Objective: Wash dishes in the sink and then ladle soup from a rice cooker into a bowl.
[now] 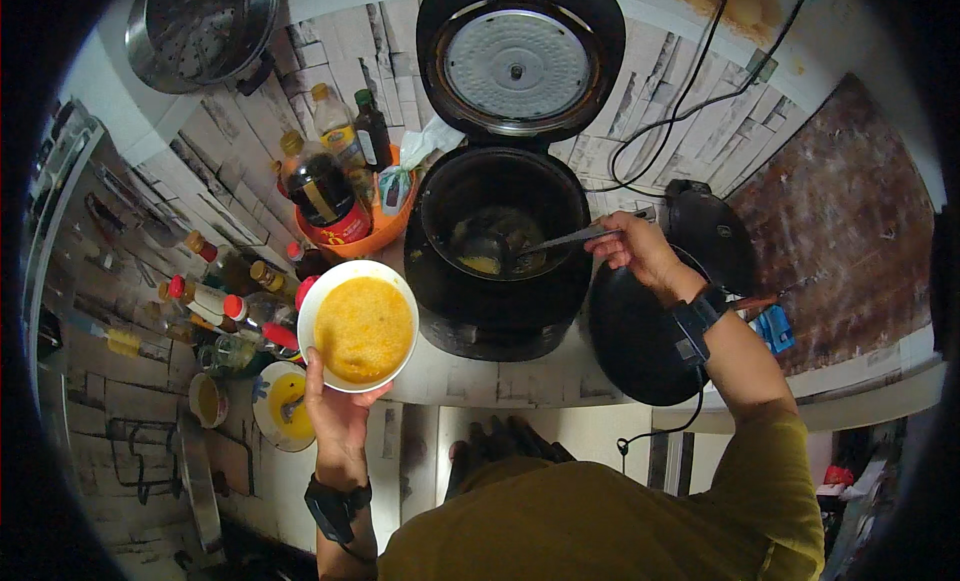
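Observation:
A white bowl rests in my left hand, filled almost to the rim with yellow porridge. My right hand grips the handle of a ladle, whose head is down inside the dark inner pot of a black rice cooker. Some yellowish food shows at the pot's bottom, around the ladle head. The cooker's lid stands raised at the back. The bowl is left of the cooker, in front of several bottles.
An orange basket holds sauce bottles. More bottles stand left. A plate with yellow liquid and a spoon lies beside my left hand. Right of the cooker is a black pan; a power cable loops behind.

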The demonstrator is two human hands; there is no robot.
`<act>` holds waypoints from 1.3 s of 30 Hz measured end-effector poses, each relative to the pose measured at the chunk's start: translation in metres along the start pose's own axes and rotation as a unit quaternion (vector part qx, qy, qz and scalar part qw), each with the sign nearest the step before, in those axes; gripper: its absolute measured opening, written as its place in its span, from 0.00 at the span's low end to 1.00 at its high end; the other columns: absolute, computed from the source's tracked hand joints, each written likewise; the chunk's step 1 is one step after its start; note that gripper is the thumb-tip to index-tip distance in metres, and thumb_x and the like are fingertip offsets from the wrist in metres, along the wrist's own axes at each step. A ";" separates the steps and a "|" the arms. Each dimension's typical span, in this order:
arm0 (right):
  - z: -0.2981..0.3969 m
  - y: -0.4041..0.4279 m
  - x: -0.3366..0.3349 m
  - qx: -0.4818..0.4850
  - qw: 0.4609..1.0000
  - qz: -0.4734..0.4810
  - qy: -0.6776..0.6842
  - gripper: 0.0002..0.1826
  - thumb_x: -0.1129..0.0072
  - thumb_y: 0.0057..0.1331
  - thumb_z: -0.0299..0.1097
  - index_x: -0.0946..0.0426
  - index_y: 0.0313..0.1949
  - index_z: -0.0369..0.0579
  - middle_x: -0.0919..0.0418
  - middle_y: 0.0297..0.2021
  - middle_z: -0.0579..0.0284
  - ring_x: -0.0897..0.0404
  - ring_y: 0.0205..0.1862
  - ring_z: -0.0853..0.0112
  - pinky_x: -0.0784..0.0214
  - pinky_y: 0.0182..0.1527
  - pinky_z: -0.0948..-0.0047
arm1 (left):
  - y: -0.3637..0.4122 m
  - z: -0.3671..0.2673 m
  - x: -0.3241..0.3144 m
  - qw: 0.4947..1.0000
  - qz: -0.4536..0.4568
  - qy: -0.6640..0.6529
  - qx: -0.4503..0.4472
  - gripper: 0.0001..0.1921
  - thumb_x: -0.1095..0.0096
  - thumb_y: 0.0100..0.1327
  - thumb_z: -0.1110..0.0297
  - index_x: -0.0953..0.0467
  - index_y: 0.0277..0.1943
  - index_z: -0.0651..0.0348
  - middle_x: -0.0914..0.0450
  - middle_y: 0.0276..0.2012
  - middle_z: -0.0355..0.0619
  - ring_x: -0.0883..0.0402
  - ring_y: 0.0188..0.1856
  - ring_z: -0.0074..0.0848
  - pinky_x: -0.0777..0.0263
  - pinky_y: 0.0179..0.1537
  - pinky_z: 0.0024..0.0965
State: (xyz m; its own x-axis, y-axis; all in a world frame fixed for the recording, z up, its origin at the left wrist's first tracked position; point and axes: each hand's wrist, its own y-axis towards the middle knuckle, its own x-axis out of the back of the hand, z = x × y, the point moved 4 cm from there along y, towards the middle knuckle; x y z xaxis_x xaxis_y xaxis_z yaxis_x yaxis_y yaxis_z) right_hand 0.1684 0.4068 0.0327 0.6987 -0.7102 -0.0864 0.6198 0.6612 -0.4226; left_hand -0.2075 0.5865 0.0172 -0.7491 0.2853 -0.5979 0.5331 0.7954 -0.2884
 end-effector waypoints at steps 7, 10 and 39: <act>0.043 -0.025 -0.012 0.054 0.998 0.018 0.015 0.15 0.51 0.63 0.37 0.28 0.39 0.37 0.20 0.33 0.48 0.21 0.29 0.70 0.31 0.24 0.78 | 0.005 0.007 -0.008 1.000 0.025 0.014 0.011 0.34 0.50 0.61 0.44 0.43 0.62 0.60 0.31 0.55 0.54 0.24 0.50 0.41 0.18 0.34 0.39; 0.072 -0.056 -0.034 0.112 0.993 0.022 0.041 0.15 0.51 0.62 0.36 0.28 0.40 0.35 0.21 0.32 0.46 0.22 0.27 0.71 0.32 0.21 0.80 | 0.004 0.006 -0.015 0.999 0.030 0.023 0.009 0.34 0.50 0.61 0.44 0.43 0.62 0.59 0.31 0.55 0.53 0.23 0.50 0.40 0.18 0.36 0.38; 0.030 -0.047 -0.034 0.415 0.803 -0.059 -0.425 0.13 0.42 0.58 0.30 0.25 0.42 0.37 0.21 0.35 0.45 0.20 0.35 0.58 0.30 0.39 0.69 | -0.002 0.004 -0.011 1.000 0.024 0.006 0.005 0.34 0.50 0.61 0.44 0.43 0.62 0.59 0.31 0.55 0.55 0.23 0.49 0.42 0.17 0.32 0.39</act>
State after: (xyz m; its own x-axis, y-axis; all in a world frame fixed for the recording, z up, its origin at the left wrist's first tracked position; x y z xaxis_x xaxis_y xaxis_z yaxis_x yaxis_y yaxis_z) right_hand 0.1262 0.4066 0.0826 0.3915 -0.5915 0.7049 0.4774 0.7854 0.3940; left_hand -0.1983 0.5795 0.0215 -0.7267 0.3297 -0.6026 0.5727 0.7753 -0.2664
